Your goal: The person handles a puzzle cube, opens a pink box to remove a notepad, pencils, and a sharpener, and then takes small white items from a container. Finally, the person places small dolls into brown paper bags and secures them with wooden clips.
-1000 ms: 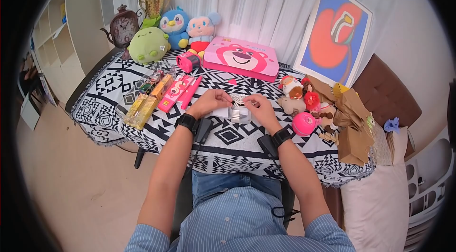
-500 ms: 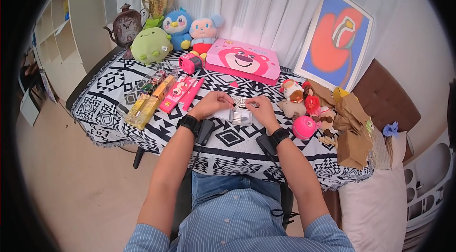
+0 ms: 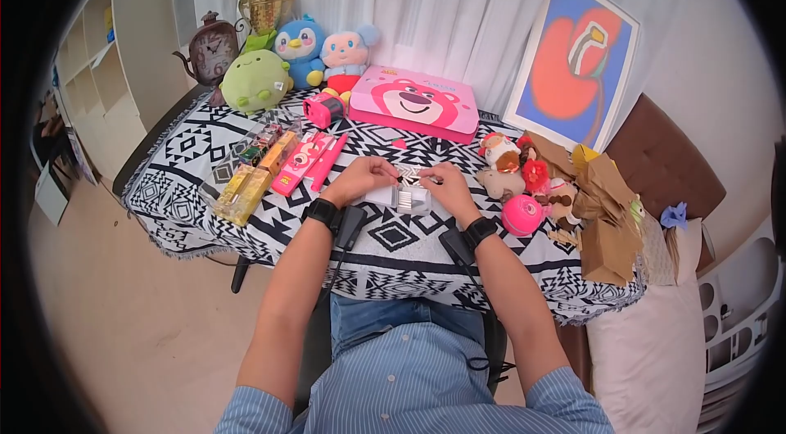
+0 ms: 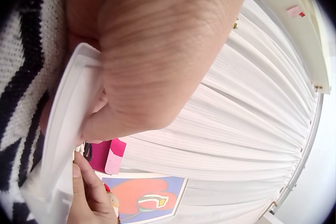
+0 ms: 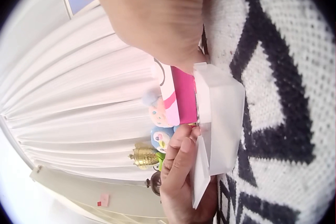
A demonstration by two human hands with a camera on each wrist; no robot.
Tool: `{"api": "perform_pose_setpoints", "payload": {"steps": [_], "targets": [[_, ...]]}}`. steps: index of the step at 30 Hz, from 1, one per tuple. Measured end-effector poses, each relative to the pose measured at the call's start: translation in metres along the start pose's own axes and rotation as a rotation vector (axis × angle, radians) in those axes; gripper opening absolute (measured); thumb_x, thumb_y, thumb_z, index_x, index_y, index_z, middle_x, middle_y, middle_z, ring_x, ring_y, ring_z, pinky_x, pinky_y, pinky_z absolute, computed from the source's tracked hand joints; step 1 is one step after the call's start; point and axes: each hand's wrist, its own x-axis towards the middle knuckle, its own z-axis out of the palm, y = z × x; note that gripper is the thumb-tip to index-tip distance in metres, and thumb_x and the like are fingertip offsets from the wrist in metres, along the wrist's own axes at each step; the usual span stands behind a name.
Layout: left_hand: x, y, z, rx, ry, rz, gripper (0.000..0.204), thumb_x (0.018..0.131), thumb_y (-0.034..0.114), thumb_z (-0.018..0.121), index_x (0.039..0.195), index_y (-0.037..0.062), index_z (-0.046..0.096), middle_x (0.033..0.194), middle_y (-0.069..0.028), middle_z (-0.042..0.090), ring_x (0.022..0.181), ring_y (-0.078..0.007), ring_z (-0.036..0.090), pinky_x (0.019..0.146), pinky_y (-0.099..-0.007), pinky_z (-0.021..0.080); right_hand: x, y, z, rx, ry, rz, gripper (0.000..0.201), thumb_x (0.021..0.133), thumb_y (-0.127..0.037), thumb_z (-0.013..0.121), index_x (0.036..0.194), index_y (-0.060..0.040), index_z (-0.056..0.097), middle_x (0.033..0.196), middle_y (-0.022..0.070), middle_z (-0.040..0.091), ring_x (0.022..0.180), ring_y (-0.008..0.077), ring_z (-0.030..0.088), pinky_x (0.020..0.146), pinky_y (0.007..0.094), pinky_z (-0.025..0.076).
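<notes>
A clear plastic box (image 3: 413, 201) stands on the patterned cloth, its lid (image 3: 379, 196) folded out to the left. Small white pieces (image 3: 408, 176) lie just behind it, between the hands. My left hand (image 3: 367, 178) is over the lid side, thumb and fingertips drawn together near the pieces; in the right wrist view this hand (image 5: 181, 176) is beside the translucent box (image 5: 223, 119). My right hand (image 3: 450, 190) bends its fingers toward the pieces from the right; the left wrist view shows its thumb and finger (image 4: 77, 167) close together. Whether either hand pinches a piece is unclear.
Behind are a pink bear box (image 3: 416, 103), plush toys (image 3: 299, 49) and a pink gadget (image 3: 324, 108). To the left lie pink cases (image 3: 303, 164) and yellow packs (image 3: 244, 191); to the right, a pink ball (image 3: 522, 214), small plush toys (image 3: 501, 183) and brown paper (image 3: 610, 250).
The head view shifts slightly. Both hands stay around the white pieces, with only small finger movements; the box and lid stay in place.
</notes>
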Motion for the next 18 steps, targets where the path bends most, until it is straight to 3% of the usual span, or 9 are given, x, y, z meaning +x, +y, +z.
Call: {"api": "perform_pose_setpoints", "payload": {"steps": [7, 13, 18], "targets": [[-0.001, 0.001, 0.000, -0.009, 0.001, -0.009, 0.015, 0.083, 0.002, 0.062, 0.097, -0.0044, 0.062, 0.090, -0.0100, 0.068, 0.084, -0.0134, 0.065, 0.077, -0.0232, 0.050, 0.003, 0.001, -0.003, 0.027, -0.096, 0.051, 0.018, 0.073, -0.016, 0.072, 0.090, -0.0091, 0.072, 0.088, 0.0102, 0.060, 0.085, 0.0243, 0.056, 0.079, 0.0343, 0.044], [-0.001, 0.002, 0.000, 0.004, 0.003, -0.005, 0.016, 0.083, 0.002, 0.061, 0.098, -0.0047, 0.061, 0.091, -0.0109, 0.068, 0.085, -0.0140, 0.065, 0.077, -0.0231, 0.050, 0.000, -0.003, -0.008, 0.038, -0.061, 0.079, 0.018, 0.073, -0.017, 0.073, 0.087, -0.0064, 0.070, 0.088, 0.0089, 0.061, 0.083, 0.0217, 0.055, 0.077, 0.0324, 0.045], [-0.001, 0.003, 0.000, -0.006, 0.001, -0.016, 0.016, 0.084, 0.002, 0.061, 0.098, -0.0048, 0.061, 0.092, -0.0110, 0.068, 0.085, -0.0139, 0.065, 0.077, -0.0231, 0.051, -0.001, 0.007, -0.004, 0.248, 0.045, 0.143, 0.019, 0.079, -0.018, 0.070, 0.087, -0.0008, 0.068, 0.085, 0.0077, 0.064, 0.075, 0.0164, 0.057, 0.071, 0.0280, 0.046]]}}
